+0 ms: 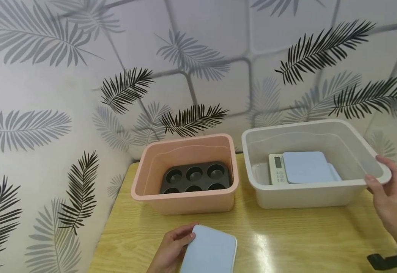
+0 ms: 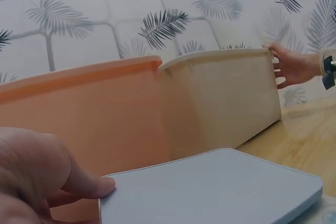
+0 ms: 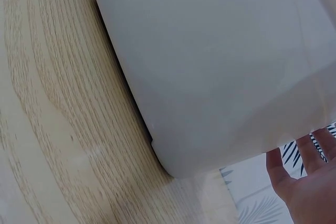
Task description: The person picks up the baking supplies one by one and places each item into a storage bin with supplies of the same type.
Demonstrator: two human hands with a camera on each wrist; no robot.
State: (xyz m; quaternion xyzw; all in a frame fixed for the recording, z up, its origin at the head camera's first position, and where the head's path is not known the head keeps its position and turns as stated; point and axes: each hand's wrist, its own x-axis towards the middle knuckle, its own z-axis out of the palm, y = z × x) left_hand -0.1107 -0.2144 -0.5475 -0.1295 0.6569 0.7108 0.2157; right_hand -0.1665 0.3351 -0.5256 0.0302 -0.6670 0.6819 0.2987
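Wallpaper with grey and black palm fronds on a pale tiled ground is seen behind and to the left of a light wooden bench [image 1: 287,242].

Item 1: pale blue flat scale [image 1: 209,251], rounded corners, lying on the bench at 6 o'clock of the head view. It is held at its left edge by the left hand [image 1: 171,248], whose fingers [image 1: 185,237] are curled over the near corner; the thumb [image 2: 79,184] is seen pressed on the top face in the left wrist view.

Item 2: pink tub [image 1: 185,203], set at 12 o'clock of that scale, just beyond it. A dark six-cup muffin tin [image 1: 194,177] is lodged inside, tilted against the back wall.

Item 3: white translucent tub [image 1: 301,195], placed at 3 o'clock of the pink tub, the two just beside each other. A second scale [image 1: 302,167], with pale blue platform and white display panel at its left, is lying on the floor of this tub.

Item 4: right hand [image 1: 388,197], at the right front corner of the white tub. Its fingers are laid over the rim and its thumb against the outer wall, so the corner is gripped loosely. A black strap [image 1: 388,261] is worn at the wrist.
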